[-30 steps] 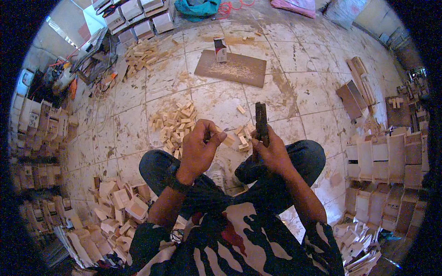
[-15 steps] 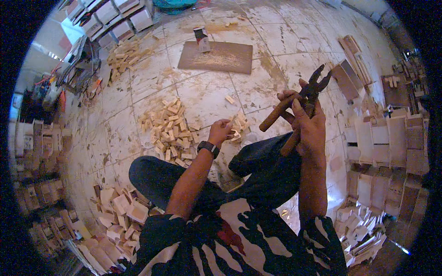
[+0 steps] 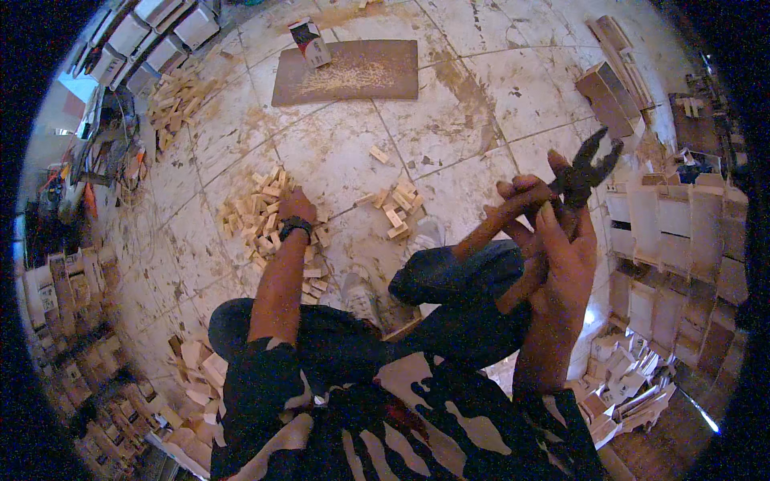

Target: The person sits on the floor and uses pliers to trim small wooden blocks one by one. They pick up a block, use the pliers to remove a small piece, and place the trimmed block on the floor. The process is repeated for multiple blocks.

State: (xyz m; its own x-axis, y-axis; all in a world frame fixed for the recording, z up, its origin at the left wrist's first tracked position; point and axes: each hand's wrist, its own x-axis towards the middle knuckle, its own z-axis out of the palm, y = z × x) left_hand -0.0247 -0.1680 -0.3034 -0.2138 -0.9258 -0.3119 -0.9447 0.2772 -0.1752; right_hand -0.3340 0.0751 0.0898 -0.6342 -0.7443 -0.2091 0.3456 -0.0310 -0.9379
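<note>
My right hand [image 3: 557, 256] grips a pair of pliers [image 3: 592, 172] with dark metal jaws and long brown handles. The jaws point up and to the right, parted, with nothing between them, and the handles are spread. At the left, my left hand [image 3: 298, 207], with a dark watch on its wrist, reaches down onto a pile of small pale wooden blocks [image 3: 255, 212]. Its fingertips are hidden among the blocks, so whether it holds one does not show. A smaller heap of blocks [image 3: 399, 210] lies between my hands, and a single block [image 3: 378, 154] rests beyond it.
Farther off, a brown board [image 3: 361, 60] strewn with wood bits carries a small box [image 3: 310, 44]. Another block heap [image 3: 176, 104] sits at the far left. Stacked wooden pieces [image 3: 658, 228] line the right side, and offcuts [image 3: 630, 377] lie near my right elbow.
My left hand has moved left, from beside the smaller heap onto the large pile. My right hand and the pliers have shifted slightly right and nearer. The whole view has also shifted.
</note>
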